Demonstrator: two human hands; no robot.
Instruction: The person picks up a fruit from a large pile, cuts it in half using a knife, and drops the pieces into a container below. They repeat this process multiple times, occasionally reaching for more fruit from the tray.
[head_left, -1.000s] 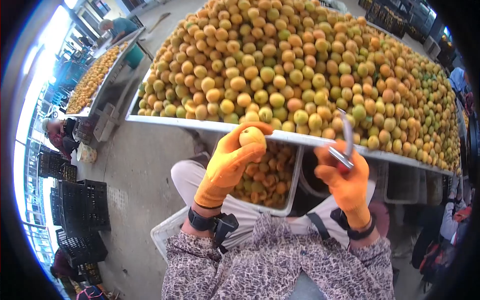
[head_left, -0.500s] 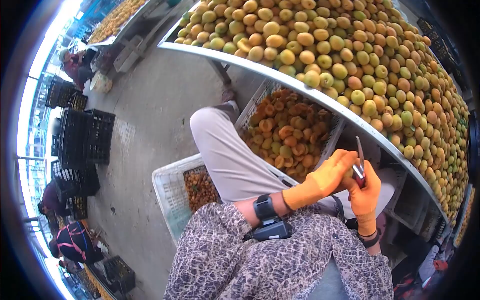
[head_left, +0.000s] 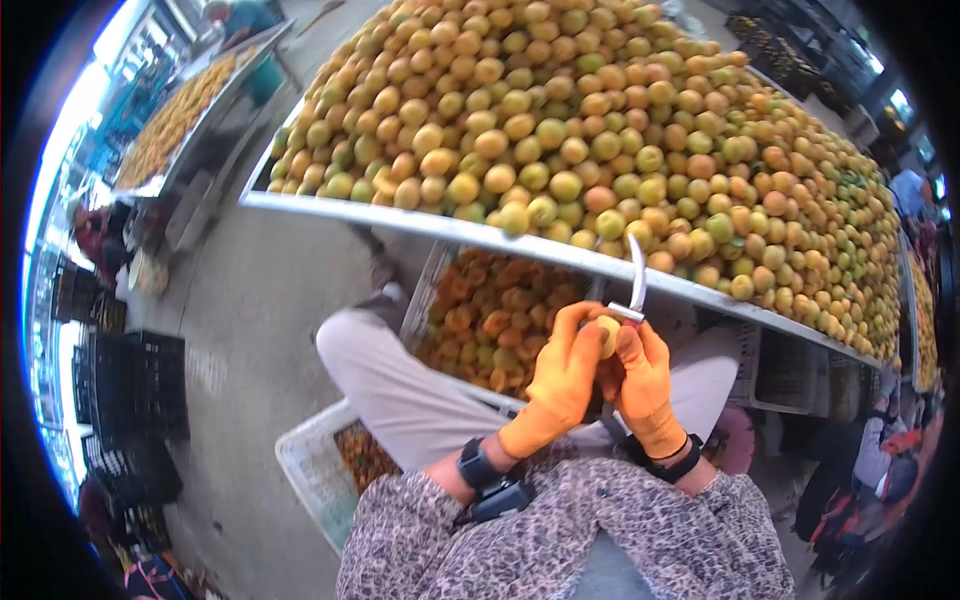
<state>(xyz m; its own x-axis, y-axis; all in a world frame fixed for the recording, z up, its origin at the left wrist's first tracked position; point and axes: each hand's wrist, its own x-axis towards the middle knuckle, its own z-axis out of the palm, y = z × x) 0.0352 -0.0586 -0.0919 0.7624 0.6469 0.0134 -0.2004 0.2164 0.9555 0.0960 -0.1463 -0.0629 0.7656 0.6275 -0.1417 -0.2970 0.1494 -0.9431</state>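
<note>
The apricot [head_left: 607,333] sits between two hands in orange gloves, near the middle of the view and just under the metal edge of the big table [head_left: 420,226]; only a small yellow bit of it shows, because the fingers hide the rest. The left hand [head_left: 562,375] is curled tight around the apricot from the left side; the right hand [head_left: 642,380] is closed around a small knife [head_left: 634,288], and its thin curved blade points up, past the table edge; the two hands touch each other. The knife handle is down by the fruit, but I cannot tell if the blade is in it.

Far behind the hands, the big table is piled high with round fruit [head_left: 600,130], yellow, orange and green; it fills most of the top of the view. Under the table, just left of the hands, a white crate [head_left: 428,290] holds cut orange fruit halves [head_left: 490,320]; nearer, by the person's knee, another white crate [head_left: 310,470] holds small brown pits [head_left: 362,455]. Black crates [head_left: 130,390] stand in stacks far on the left; a second table with fruit [head_left: 170,125] is at the far left top.
</note>
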